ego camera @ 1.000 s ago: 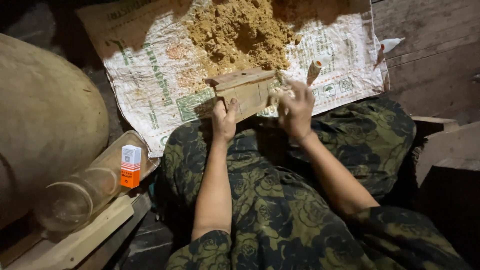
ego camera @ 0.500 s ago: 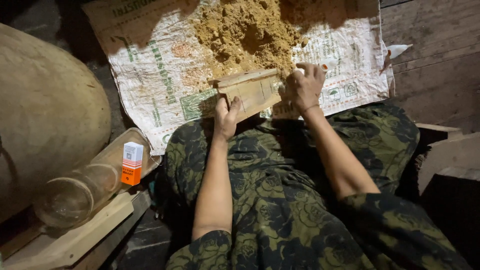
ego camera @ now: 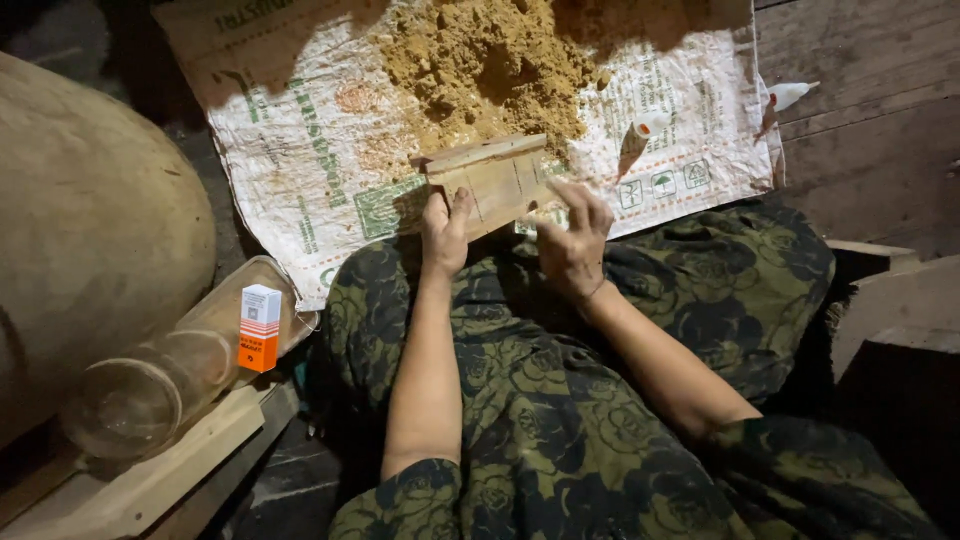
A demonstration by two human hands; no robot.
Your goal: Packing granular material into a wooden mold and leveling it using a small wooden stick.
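My left hand [ego camera: 444,232] grips the near left corner of a small wooden box frame [ego camera: 492,180] that rests on a printed woven sack [ego camera: 320,130]. Just right of the frame is my right hand [ego camera: 573,243], fingers loosely curled, fingertips near the frame's right end; nothing shows in it. A heap of sandy brown powder [ego camera: 488,65] lies on the sack behind the frame. A small glue bottle [ego camera: 637,137] lies on the sack to the right of the frame. My lap is covered with dark flowered cloth.
A big rounded tan sack [ego camera: 90,230] fills the left. A clear glass jar [ego camera: 160,375] lies on its side on a wooden plank, with a small orange and white carton [ego camera: 260,327] against it. Another white tube [ego camera: 790,95] lies at the sack's right edge. Wooden boards lie at right.
My right hand has come off the frame's right end and drawn back toward my lap. The small bottle now lies uncovered on the sack. My left hand keeps its hold.
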